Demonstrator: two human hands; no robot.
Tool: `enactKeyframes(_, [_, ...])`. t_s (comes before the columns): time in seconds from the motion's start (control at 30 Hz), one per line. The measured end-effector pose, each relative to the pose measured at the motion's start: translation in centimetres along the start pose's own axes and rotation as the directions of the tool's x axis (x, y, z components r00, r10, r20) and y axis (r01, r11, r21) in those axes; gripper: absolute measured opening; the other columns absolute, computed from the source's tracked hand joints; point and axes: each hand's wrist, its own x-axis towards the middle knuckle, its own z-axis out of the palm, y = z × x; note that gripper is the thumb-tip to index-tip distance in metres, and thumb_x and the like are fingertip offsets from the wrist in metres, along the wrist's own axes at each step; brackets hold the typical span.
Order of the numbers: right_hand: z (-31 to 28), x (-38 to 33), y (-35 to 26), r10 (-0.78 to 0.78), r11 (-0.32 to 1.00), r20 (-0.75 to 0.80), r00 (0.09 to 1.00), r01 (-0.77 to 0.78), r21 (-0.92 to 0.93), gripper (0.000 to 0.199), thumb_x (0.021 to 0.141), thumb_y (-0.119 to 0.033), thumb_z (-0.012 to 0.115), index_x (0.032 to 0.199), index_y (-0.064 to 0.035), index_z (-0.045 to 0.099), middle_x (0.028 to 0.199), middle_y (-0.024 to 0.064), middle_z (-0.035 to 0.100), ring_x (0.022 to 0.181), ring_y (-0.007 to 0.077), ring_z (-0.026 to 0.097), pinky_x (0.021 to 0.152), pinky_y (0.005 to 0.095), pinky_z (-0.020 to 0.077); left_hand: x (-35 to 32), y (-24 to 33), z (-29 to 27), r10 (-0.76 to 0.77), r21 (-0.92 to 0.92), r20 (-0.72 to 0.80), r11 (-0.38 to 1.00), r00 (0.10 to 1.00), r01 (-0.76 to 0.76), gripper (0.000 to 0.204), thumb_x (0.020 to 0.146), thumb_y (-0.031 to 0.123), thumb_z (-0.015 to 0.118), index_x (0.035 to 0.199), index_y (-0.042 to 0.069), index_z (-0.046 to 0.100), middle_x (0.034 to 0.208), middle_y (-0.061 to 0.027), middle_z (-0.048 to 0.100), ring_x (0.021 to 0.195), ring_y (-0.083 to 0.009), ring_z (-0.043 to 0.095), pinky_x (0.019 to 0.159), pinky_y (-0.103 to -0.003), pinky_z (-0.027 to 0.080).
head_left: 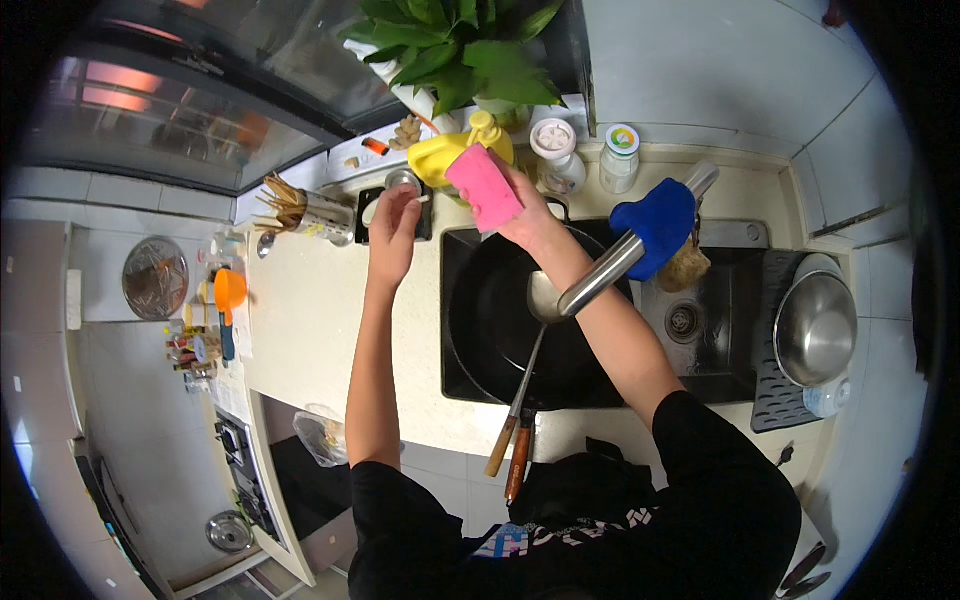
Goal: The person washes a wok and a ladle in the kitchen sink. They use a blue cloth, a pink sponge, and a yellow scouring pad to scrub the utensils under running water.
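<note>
My right hand (522,212) is closed on a pink sponge (483,188), holding it up beyond the far edge of the sink. My left hand (393,225) is raised to its left, fingers curled together, with a small whitish bit at the fingertips that I cannot make out. Behind the sponge stands a yellow jug-like bottle (430,160). Beyond the left hand is a small black tray (365,218) with a glass item. Below my right forearm, a large black wok (490,320) sits in the left basin, a metal ladle (545,297) lying across it.
A steel faucet (605,272) draped with a blue cloth (655,228) crosses above my right forearm. A brownish scrubber (685,268) hangs by the right basin (683,322). Steel bowls (815,328) stand on a drain mat at right. Jars (620,160) and a leafy plant (460,50) line the back; chopsticks (285,207) stand left.
</note>
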Motion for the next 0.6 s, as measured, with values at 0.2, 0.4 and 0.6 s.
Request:
enactKeyframes(0.2, [0.5, -0.6, 0.2, -0.036, 0.997, -0.102, 0.994, 0.043, 0.064, 0.036, 0.094, -0.038, 0.05, 0.114, -0.0087, 0.056, 0.098, 0.0085, 0.062, 0.081, 0.0216, 0.062, 0.061, 0.0296, 0.0499, -0.6, -0.2, 1.5, 0.068, 0.025, -0.029, 0.997, 0.997, -0.067, 0.033, 0.088, 0.014, 0.061, 0.116, -0.002, 0.052, 0.113, -0.0136, 0.06, 0.108, -0.0198, 0.055, 0.097, -0.032, 0.039])
enactKeyframes(0.4, [0.0, 0.9, -0.4, -0.079, 0.992, -0.164, 0.983, 0.094, 0.088, 0.032, 0.095, -0.032, 0.049, 0.115, -0.0084, 0.055, 0.102, 0.0085, 0.061, 0.082, 0.0216, 0.062, 0.065, 0.03, 0.052, 4.5, 1.8, 3.0, 0.22, 0.208, 0.025, 0.953, 0.975, -0.221, 0.032, 0.088, 0.013, 0.06, 0.117, -0.001, 0.058, 0.11, -0.0121, 0.063, 0.102, -0.0183, 0.059, 0.088, -0.03, 0.045])
enactKeyframes(0.6, [-0.4, 2.5, 0.5, -0.042, 0.981, -0.187, 0.982, 0.076, 0.178, 0.028, 0.096, -0.021, 0.041, 0.117, -0.0033, 0.048, 0.103, 0.0112, 0.059, 0.083, 0.021, 0.062, 0.059, 0.0279, 0.0532, 15.7, 3.3, 2.3, 0.005, 0.094, 0.437, 0.994, 0.899, -0.051, 0.028, 0.082, 0.022, 0.071, 0.1, 0.0, 0.068, 0.091, -0.0065, 0.069, 0.085, -0.0119, 0.062, 0.08, -0.025, 0.048])
